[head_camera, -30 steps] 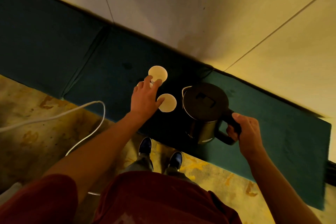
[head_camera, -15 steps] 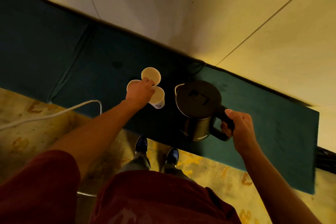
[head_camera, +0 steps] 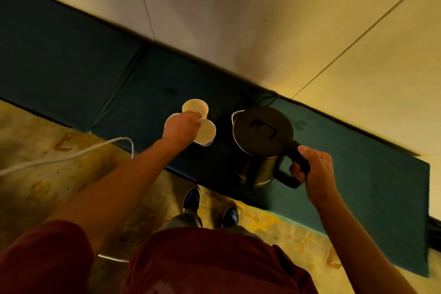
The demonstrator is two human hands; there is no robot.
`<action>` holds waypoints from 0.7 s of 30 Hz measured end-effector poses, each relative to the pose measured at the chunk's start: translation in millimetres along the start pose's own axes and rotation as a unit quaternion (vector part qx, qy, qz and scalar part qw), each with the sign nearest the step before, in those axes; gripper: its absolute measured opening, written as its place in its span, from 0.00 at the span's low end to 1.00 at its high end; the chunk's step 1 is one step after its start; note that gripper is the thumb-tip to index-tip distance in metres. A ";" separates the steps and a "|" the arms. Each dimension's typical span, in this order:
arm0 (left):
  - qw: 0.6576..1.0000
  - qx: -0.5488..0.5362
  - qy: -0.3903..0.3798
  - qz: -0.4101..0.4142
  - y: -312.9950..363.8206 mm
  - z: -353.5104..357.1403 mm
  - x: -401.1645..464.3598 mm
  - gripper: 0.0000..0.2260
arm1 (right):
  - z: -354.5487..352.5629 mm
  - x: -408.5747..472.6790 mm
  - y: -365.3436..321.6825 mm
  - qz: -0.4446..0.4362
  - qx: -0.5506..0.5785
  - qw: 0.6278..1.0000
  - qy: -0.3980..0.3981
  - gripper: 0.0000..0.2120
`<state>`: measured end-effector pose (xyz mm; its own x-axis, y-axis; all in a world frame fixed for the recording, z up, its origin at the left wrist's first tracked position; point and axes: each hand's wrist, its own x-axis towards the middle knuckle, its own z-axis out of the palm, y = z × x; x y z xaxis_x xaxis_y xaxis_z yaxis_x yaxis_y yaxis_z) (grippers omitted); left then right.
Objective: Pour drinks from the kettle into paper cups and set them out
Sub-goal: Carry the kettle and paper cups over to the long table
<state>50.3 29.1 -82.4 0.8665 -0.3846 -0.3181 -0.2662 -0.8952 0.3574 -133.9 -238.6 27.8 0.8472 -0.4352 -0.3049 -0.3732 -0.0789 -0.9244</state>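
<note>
Your dark blue shoes (head_camera: 191, 199) stand on mottled yellow floor (head_camera: 35, 186), a white cable (head_camera: 71, 156) trailing at left. Your right hand (head_camera: 315, 169) wraps the handle of the black lidded electric kettle (head_camera: 261, 143), which sits on the dark teal padded bench (head_camera: 370, 162). Left of the kettle, your left hand (head_camera: 182, 130) pinches the rim of one cream paper cup (head_camera: 206, 131); two more cups (head_camera: 195, 106) cluster touching it. Pale wall (head_camera: 262, 19) behind.
</note>
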 end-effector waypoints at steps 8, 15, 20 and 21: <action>0.990 -0.002 0.079 -0.114 -20.1 -14.6 -99.5 0.12 | 15.5 -12.1 -13.7 -0.047 0.006 0.991 -0.123 0.25; 0.955 -0.062 0.150 -0.248 -32.9 7.0 -221.3 0.13 | 47.3 -35.3 -23.8 -0.097 -0.030 0.962 -0.254 0.25; 0.916 -0.083 0.184 -0.347 -56.4 23.0 -321.2 0.14 | 98.3 -68.7 -29.1 -0.111 -0.026 0.927 -0.358 0.30; 0.905 -0.086 0.191 -0.370 -62.8 26.9 -344.7 0.15 | 112.3 -80.9 -29.0 -0.113 -0.034 0.917 -0.380 0.28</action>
<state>-243.1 211.8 -18.8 0.8720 0.4410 -0.2125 0.4883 -0.8147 0.3128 -149.2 -100.4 53.5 0.9147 0.3490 -0.2038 -0.1570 -0.1577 -0.9749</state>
